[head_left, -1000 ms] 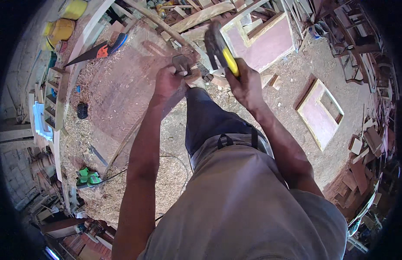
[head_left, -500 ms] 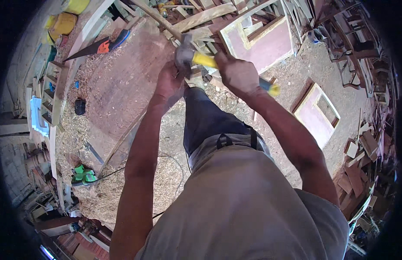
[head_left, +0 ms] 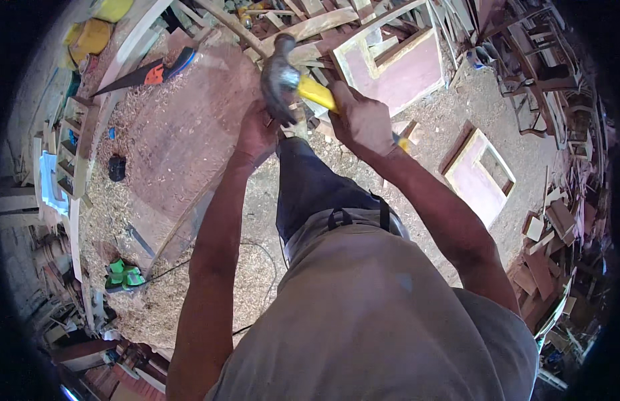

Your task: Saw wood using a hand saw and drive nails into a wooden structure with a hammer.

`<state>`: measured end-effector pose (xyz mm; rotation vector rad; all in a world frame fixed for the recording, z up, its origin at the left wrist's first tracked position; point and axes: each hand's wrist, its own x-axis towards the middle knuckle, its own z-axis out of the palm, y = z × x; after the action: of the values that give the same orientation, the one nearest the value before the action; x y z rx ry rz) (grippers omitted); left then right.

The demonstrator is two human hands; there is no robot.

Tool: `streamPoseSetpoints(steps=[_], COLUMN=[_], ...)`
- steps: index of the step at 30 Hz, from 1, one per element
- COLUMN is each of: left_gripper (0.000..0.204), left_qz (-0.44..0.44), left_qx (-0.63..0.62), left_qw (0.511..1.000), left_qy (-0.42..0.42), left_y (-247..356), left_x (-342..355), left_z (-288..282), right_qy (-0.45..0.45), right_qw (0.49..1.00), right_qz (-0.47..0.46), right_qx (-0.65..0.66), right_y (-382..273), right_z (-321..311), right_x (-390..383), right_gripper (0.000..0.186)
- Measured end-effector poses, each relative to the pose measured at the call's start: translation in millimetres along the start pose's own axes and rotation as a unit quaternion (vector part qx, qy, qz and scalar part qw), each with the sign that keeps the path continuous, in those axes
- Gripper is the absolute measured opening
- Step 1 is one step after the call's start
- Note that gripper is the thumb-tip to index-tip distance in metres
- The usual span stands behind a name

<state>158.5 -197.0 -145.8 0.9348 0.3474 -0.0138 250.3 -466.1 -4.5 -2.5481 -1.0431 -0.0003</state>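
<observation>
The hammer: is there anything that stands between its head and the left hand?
Nothing visible stands between the hammer and the left hand; the hammer's head overlaps that hand in this view, so the gap cannot be told.

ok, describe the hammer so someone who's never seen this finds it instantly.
From the big grey shirt, bottom centre, follow the right forearm up to the right hand. The hammer is in that fist, its curved dark metal head toward the left hand. The yellow on its handle sets it apart from the handsaw further left, whose grip is orange and blue.
</observation>
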Motion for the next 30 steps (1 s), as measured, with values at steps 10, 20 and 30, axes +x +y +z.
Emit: streamPoseSetpoints(steps=[10,20,30], left_gripper=[0.033,0.027,0.019], left_qz=[0.020,0.302,0.158], left_qx=[0.026,0.756,0.460], left_qw=[0.999,0.579,0.874], left_qy=[-0.005,0.049,0.003], left_y=[-10.9,-50.3,43.7], left_x=[7.2,-65.6,-37.6], left_z=[-4.9,11.6,20.5], right_qy=[-0.032,0.011,0.060], right_qw=[0.999,0.995,0.985], right_qz=[-0.004,0.072,0.119], right_qx=[0.037,0.066,0.109], right_y=[-1.5,23.0,29.8], right_z=[2.9,0.3,16.1], right_x=[-4.0,-56.7,-84.5], right_gripper=[0.022,0.032,0.034])
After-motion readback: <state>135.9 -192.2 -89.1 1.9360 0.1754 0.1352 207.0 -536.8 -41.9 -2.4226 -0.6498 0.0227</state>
